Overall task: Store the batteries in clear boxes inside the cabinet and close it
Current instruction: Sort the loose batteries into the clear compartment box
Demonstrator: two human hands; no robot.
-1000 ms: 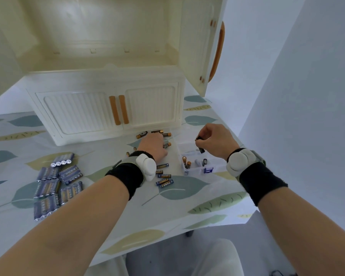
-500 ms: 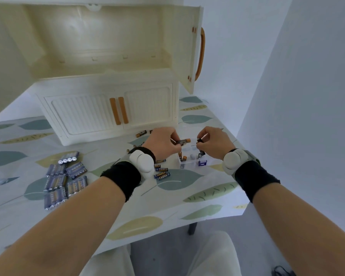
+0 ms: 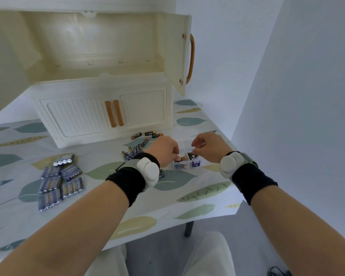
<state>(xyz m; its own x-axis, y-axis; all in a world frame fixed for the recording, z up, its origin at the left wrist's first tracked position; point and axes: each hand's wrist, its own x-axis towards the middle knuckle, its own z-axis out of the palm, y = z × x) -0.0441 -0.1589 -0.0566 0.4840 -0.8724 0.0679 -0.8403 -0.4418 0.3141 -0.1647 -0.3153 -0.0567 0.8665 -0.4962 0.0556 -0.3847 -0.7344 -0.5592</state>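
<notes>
Far to the left of our grip lie shrink-wrapped packs of blue cylindrical batteries (image 3: 60, 183) on the leaf-printed tablecloth (image 3: 167, 198). Just left of our left hand (image 3: 164, 149) sit loose black-and-gold batteries (image 3: 132, 151). That hand's fingers curl down over the small clear plastic box (image 3: 184, 162), pinching a battery into it. Our right hand (image 3: 208, 149) pinches the box's far edge. Above both stands the cream plastic cabinet (image 3: 100, 56), upper door open.

Pale blue-grey walls (image 3: 287, 76); leaf-print table (image 3: 177, 198); grey floor (image 3: 213, 222).
</notes>
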